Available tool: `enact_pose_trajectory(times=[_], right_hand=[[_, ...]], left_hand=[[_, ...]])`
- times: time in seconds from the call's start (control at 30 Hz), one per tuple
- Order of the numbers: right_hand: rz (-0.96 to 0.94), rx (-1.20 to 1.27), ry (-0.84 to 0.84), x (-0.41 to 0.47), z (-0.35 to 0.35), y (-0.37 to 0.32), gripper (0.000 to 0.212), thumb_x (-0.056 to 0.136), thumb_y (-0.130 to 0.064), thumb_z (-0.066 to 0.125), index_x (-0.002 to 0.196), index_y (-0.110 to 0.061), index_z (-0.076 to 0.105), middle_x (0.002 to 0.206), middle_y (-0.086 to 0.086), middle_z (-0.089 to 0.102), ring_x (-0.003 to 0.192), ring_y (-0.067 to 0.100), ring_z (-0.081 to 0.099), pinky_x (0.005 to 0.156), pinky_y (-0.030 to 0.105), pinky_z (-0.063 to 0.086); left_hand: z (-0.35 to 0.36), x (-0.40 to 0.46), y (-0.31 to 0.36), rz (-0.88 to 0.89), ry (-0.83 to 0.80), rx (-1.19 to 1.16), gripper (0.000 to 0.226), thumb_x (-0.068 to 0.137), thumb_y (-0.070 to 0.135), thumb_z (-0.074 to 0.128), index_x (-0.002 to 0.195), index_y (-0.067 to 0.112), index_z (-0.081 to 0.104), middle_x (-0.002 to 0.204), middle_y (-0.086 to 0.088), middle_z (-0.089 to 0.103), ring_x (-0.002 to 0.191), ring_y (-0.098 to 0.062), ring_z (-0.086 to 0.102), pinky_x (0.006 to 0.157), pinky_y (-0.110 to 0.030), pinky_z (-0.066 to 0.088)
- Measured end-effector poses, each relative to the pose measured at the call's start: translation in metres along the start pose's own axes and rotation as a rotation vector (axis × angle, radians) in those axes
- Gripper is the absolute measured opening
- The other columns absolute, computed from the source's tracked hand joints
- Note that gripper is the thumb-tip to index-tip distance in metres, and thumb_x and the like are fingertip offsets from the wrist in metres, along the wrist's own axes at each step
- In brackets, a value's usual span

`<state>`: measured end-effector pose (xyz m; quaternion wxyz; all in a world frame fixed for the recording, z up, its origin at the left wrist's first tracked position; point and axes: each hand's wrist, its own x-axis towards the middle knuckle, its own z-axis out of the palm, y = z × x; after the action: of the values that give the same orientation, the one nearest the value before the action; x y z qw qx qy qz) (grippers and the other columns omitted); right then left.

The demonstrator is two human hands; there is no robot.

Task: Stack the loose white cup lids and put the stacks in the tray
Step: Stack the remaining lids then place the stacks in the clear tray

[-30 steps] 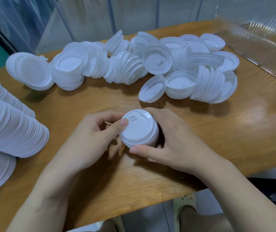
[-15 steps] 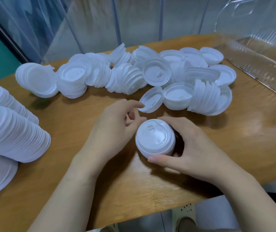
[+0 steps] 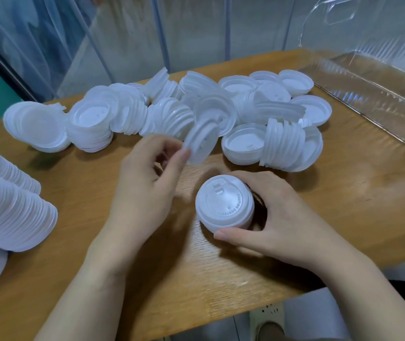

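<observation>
A short stack of lids stands near the middle of the table, toward its front edge, the right hand curled around it from the right. Just behind it, the left hand pinches a single lid, tilted and blurred. A heap of loose lids lies toward the back edge. Long finished stacks lie at the left edge, and the clear tray sits at the back right corner.
</observation>
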<state>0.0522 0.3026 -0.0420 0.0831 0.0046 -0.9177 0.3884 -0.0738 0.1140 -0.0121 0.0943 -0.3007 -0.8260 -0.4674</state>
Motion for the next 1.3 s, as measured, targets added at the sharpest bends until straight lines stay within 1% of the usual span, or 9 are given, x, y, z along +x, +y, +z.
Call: enact_pose_trajectory(times=[0.1, 0.2, 0.3, 0.4, 0.67, 0.77, 0.9, 1.13, 1.3], right_hand=[[0.014, 0.005, -0.001, 0.000, 0.001, 0.000, 0.071, 0.063, -0.081, 0.071, 0.126, -0.069, 0.042, 0.124, -0.038, 0.052, 0.126, -0.003, 0.046, 0.110, 0.036, 0.040], [0.045, 0.009, -0.011, 0.001, 0.002, 0.001, 0.085, 0.062, -0.080, 0.074, 0.138, -0.056, 0.046, 0.128, -0.032, 0.055, 0.127, -0.001, 0.046, 0.110, 0.037, 0.041], [0.065, 0.009, -0.013, 0.002, 0.004, 0.000, 0.090, 0.061, -0.082, 0.074, 0.141, -0.054, 0.045, 0.128, -0.030, 0.057, 0.125, 0.001, 0.047, 0.108, 0.038, 0.043], [0.077, 0.012, -0.015, 0.004, 0.005, -0.001, 0.093, 0.058, -0.085, 0.074, 0.142, -0.056, 0.044, 0.130, -0.030, 0.056, 0.125, 0.002, 0.048, 0.109, 0.039, 0.043], [0.091, 0.048, -0.009, 0.004, 0.003, -0.003, 0.094, 0.053, -0.081, 0.079, 0.138, -0.060, 0.044, 0.127, -0.033, 0.055, 0.126, -0.001, 0.048, 0.110, 0.037, 0.042], [0.068, 0.064, -0.019, 0.003, 0.000, -0.006, 0.090, 0.053, -0.076, 0.084, 0.129, -0.072, 0.038, 0.128, -0.043, 0.048, 0.127, -0.006, 0.047, 0.110, 0.027, 0.039], [0.085, 0.076, -0.030, 0.003, -0.003, -0.008, 0.092, 0.049, -0.082, 0.080, 0.125, -0.079, 0.027, 0.129, -0.052, 0.038, 0.127, -0.015, 0.042, 0.101, 0.014, 0.034], [0.049, 0.078, -0.029, 0.002, -0.006, -0.010, 0.083, 0.058, -0.081, 0.077, 0.129, -0.075, 0.035, 0.127, -0.047, 0.047, 0.124, -0.011, 0.047, 0.097, 0.008, 0.035], [0.045, 0.120, -0.035, 0.002, -0.008, -0.011, 0.069, 0.060, -0.076, 0.075, 0.119, -0.083, 0.040, 0.124, -0.048, 0.051, 0.123, -0.010, 0.049, 0.097, 0.007, 0.035]], left_hand=[[-0.008, -0.005, 0.010, -0.178, 0.023, -0.391, 0.016, 0.098, 0.026, 0.057, 0.088, 0.015, 0.064, 0.071, 0.002, 0.056, 0.064, -0.015, 0.048, 0.059, -0.026, 0.040], [-0.013, -0.011, 0.019, -0.418, -0.137, -0.765, 0.015, 0.097, 0.019, 0.060, 0.090, 0.007, 0.064, 0.069, -0.006, 0.052, 0.058, -0.013, 0.046, 0.051, -0.024, 0.037], [-0.014, -0.015, 0.019, -0.639, -0.351, -0.798, 0.017, 0.095, 0.017, 0.061, 0.086, 0.007, 0.071, 0.066, -0.004, 0.043, 0.057, -0.010, 0.039, 0.046, -0.021, 0.032], [-0.012, -0.017, 0.013, -0.727, -0.379, -0.613, 0.021, 0.103, 0.013, 0.052, 0.096, 0.003, 0.069, 0.066, 0.000, 0.044, 0.060, -0.011, 0.031, 0.044, -0.017, 0.026], [-0.012, -0.019, 0.010, -0.651, -0.438, -0.279, 0.029, 0.106, 0.030, 0.051, 0.092, 0.007, 0.062, 0.058, 0.010, 0.048, 0.049, -0.008, 0.042, 0.049, -0.022, 0.036], [-0.014, -0.021, 0.010, -0.601, -0.446, -0.253, 0.032, 0.106, 0.031, 0.051, 0.095, 0.003, 0.061, 0.053, 0.011, 0.051, 0.045, -0.010, 0.046, 0.046, -0.021, 0.037], [-0.016, -0.023, 0.010, -0.481, -0.470, -0.103, 0.024, 0.104, 0.034, 0.053, 0.091, 0.017, 0.064, 0.063, 0.008, 0.065, 0.049, -0.008, 0.050, 0.048, -0.018, 0.037], [-0.012, -0.023, 0.010, -0.428, -0.437, -0.112, 0.034, 0.104, 0.042, 0.048, 0.091, 0.015, 0.065, 0.073, 0.011, 0.069, 0.054, -0.006, 0.054, 0.056, -0.023, 0.042], [-0.004, -0.023, 0.016, -0.342, -0.432, -0.158, 0.031, 0.096, 0.054, 0.048, 0.095, 0.031, 0.069, 0.075, 0.015, 0.068, 0.065, 0.001, 0.055, 0.063, -0.014, 0.040]])
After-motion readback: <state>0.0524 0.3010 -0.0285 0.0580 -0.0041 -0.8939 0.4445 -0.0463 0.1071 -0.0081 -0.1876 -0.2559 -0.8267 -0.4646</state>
